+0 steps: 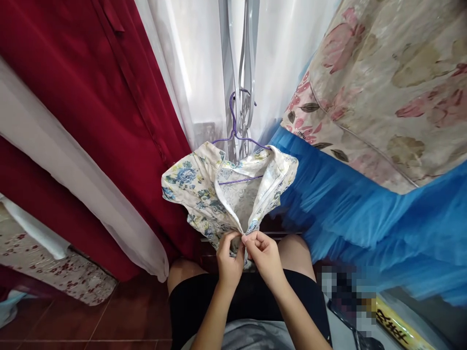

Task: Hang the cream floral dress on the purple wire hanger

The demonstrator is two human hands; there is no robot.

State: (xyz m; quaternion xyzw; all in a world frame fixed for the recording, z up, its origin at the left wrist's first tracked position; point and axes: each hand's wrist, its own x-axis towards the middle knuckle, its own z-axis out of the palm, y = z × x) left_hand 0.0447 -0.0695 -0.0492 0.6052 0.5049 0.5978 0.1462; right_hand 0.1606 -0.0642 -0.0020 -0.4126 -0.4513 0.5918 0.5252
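On a purple wire hanger (234, 132) at near centre, the white blue-flowered cloth garment (204, 187) is pinched at its front opening's near end by the left hand (230, 260) and right hand (264, 253), apparently along the edging, and, judged soft and light, is best held there.

We saw a cream garment (207, 197) printed with blue flowers and yellow-green leaves, hanging in mid-view, its shoulders spread wide. Its front gaped in a deep V, showing the paler inner back, and we pinched its white edges where they met below.
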